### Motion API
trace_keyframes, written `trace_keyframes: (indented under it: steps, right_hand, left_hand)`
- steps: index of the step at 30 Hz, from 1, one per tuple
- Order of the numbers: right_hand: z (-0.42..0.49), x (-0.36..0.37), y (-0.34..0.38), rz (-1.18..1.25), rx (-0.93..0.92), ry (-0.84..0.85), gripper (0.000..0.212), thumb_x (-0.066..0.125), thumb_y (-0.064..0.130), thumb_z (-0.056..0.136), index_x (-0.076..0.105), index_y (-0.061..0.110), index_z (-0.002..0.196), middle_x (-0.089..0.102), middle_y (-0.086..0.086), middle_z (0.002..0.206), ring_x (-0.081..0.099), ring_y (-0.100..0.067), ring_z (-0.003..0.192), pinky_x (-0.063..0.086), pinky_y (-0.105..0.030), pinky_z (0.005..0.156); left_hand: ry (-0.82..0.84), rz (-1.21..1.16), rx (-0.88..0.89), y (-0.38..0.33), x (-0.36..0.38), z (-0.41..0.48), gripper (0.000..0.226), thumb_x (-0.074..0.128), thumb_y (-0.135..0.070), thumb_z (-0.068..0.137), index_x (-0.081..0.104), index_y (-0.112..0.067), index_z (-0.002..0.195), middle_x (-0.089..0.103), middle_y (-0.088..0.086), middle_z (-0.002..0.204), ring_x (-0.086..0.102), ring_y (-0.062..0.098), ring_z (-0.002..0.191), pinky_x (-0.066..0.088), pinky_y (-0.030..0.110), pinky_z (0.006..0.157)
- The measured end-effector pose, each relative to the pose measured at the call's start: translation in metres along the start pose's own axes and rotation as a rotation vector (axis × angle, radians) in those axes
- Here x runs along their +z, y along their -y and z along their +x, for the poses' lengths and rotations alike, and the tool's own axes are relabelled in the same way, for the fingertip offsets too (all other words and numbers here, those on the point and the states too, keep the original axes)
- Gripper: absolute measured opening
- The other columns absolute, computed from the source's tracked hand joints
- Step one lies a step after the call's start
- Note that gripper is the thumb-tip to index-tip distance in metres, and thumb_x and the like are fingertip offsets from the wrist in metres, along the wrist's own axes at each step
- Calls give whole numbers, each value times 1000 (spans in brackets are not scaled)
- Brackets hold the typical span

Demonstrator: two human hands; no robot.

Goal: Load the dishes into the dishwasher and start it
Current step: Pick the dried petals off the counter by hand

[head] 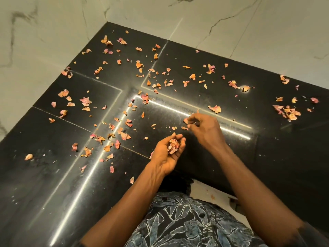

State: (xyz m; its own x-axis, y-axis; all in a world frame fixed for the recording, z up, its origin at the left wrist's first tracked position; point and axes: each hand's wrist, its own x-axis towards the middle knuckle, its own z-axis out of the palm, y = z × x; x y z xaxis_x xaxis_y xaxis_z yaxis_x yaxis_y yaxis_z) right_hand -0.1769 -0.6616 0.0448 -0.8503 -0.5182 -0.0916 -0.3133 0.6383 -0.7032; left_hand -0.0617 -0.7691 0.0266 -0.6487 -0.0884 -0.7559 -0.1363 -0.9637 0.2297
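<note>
— What is in the left hand?

— The left hand [168,155] is turned palm up, just above the black counter [231,157]. Its grip is cupped: the fingers curl upward around a heap of petals [173,146], dry ones, pink and pale orange. The palm works here like a small bowl, and the heap lies in the hollow between the fingers and the base of the thumb.

— And the right hand?

— The right hand [204,128] reaches forward, beyond the left one and close to it. Its grip is narrow: the fingertips come together and pinch a single petal [186,120], low over the counter surface.

— Where are the other petals?

— The scattered petals [287,112] lie loose all over the glossy counter. There are many to the left and toward the far corner, and one thicker group is near the right edge. Some small crumbs lie between the two hands.

— What is around the counter?

— Behind it, two walls of white marble with grey veins [53,32] meet at the corner. Thin bright light lines [178,109] are reflected in the black stone. At the bottom I see a dark blue patterned shirt [187,221].

— And the dishes, the dishwasher?

— From this view I cannot tell where they are.
</note>
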Motion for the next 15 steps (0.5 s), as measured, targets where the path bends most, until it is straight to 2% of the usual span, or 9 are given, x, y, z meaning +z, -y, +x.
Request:
trace_keyframes:
  steps: [2,4,6,7,12,15]
  right_hand:
    - [13,14,-13,-155,-7,65,23,76,17,85,71,19,108,66,0,102,62,-20,96,52,-36,84]
    - [13,29,-20,-250,-107,95,22,72,18,88,69,18,110,59,-2,108,57,-23,100,49,-37,84]
    - [3,39,-23,-264,-178,69,10,63,13,92,69,16,100,57,-4,100,57,-25,91,51,-41,76]
    - [-1,42,-24,-265,-192,53,11,59,11,93,69,15,93,57,-5,95,58,-25,87,51,-43,73]
    - [3,19,-32,-159,-48,-71,20,64,-2,83,74,15,84,68,-2,88,64,-23,86,45,-27,75]
    - [-3,0,-15,19,-76,-122,23,67,-5,81,76,16,85,70,3,85,66,-14,82,55,-30,75]
  left_hand:
    - [-10,-30,16,-2,-4,-4,34,57,-11,98,75,5,74,71,13,78,71,21,73,61,25,61]
    - [-21,-48,30,-4,-7,-8,29,57,-11,97,73,6,80,71,14,80,71,22,74,61,26,60]
    - [-26,-54,48,-7,-9,-12,26,58,-11,97,71,6,83,70,15,81,71,21,73,61,25,60]
    - [-30,-59,54,-9,-10,-13,25,58,-12,97,70,7,85,70,15,82,71,21,72,61,25,61]
    - [-28,-67,68,-9,-15,-15,24,58,-12,97,69,7,88,71,16,81,71,21,73,62,26,61]
    - [-13,-35,63,-5,-14,-9,25,56,-12,98,69,9,93,71,19,87,71,23,79,62,28,64]
